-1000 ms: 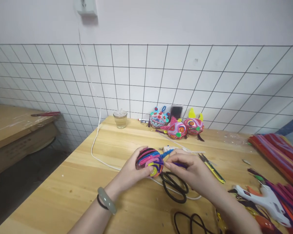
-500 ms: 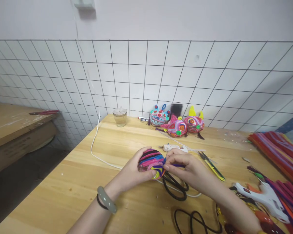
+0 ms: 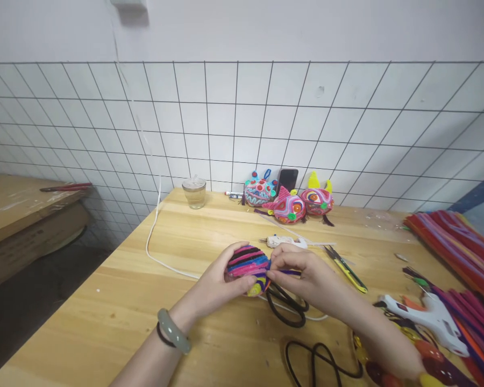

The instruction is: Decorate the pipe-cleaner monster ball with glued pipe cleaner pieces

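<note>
My left hand [image 3: 220, 279] is wrapped round a ball covered in coloured pipe cleaners [image 3: 248, 263], held just above the table. Stripes of black, pink and blue run across its top, with a yellow and purple curl lower down. At the ball's right side my right hand [image 3: 306, 271] pinches a dark purple-blue pipe cleaner [image 3: 293, 272], its free end sticking out to the right under the fingers. The fingertips press against the ball, so the exact contact point is hidden. Behind the hands lies a white glue gun [image 3: 284, 242].
Three finished-looking decorated balls [image 3: 289, 207] and a phone [image 3: 287, 180] stand by the wall, near a glass cup [image 3: 194, 193]. To the right lie a yellow cutter [image 3: 349, 271], another glue gun [image 3: 431, 320] and pipe cleaner bundles [image 3: 447, 247]. Black cable [image 3: 286, 314] loops below my hands.
The whole view has shifted slightly, with things appearing a little further left. Both hands keep nearly the same hold on the ball and the pipe cleaner.
</note>
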### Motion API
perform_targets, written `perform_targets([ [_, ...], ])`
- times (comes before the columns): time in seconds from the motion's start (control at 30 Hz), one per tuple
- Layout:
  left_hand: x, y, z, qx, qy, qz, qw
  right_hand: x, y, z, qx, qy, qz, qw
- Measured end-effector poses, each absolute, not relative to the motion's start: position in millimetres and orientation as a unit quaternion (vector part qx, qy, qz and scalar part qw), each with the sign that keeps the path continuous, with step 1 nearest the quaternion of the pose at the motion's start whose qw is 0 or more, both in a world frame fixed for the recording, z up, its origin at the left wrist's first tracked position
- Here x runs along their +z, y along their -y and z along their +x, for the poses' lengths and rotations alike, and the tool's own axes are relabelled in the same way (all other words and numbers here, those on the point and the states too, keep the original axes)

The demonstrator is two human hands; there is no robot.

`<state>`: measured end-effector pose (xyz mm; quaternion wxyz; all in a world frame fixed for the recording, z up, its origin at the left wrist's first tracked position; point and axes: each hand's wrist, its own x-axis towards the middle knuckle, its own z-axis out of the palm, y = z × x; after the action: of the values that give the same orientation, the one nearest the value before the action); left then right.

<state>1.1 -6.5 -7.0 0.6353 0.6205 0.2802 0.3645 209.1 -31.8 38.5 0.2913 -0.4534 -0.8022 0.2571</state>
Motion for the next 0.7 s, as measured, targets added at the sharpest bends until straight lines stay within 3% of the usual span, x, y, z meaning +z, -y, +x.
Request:
perform_targets([
  [0.7,-8.0,6.1,5.8,0.381,-0.29,0.543,0.689,33.4,30.4,206.2,0.223,0.8,-0.449,0.329],
])
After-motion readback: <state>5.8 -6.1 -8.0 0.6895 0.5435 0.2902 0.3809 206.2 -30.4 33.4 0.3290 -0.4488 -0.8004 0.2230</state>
